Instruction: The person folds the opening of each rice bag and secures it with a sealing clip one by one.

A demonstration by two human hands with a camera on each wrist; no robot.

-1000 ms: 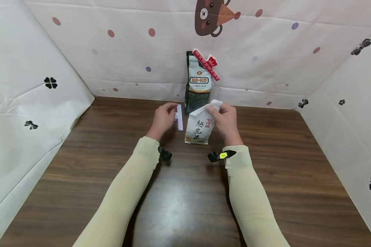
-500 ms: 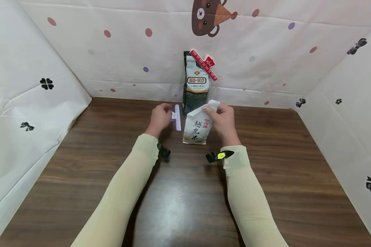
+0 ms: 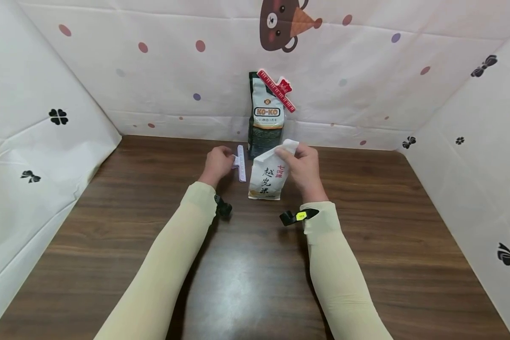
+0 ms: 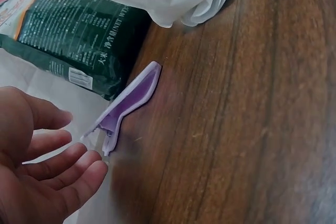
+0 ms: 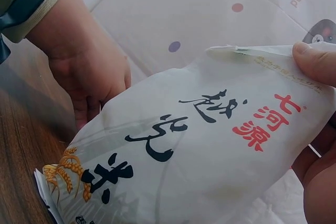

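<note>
In the head view, a purple bag clip lies on the table beside my left hand. Close up, the left hand has its thumb and loosely bent fingers spread apart, with the fingertips close to the end of the clip and nothing between them. My right hand pinches the folded top corner of a white rice bag printed with black and red characters, thumb in front. The bag leans with its bottom on the table. The right hand's fingers behind it are partly hidden.
Behind the white bag stands a dark green and white KO-KO rice bag against the cloth backdrop. A red clip sits slantwise across its top. White cloth also walls the left and right of the brown wooden table.
My left hand has drawn slightly left, uncovering more of the purple clip's handle. The right hand keeps its pinch on the white bag. The head view has shifted a little.
</note>
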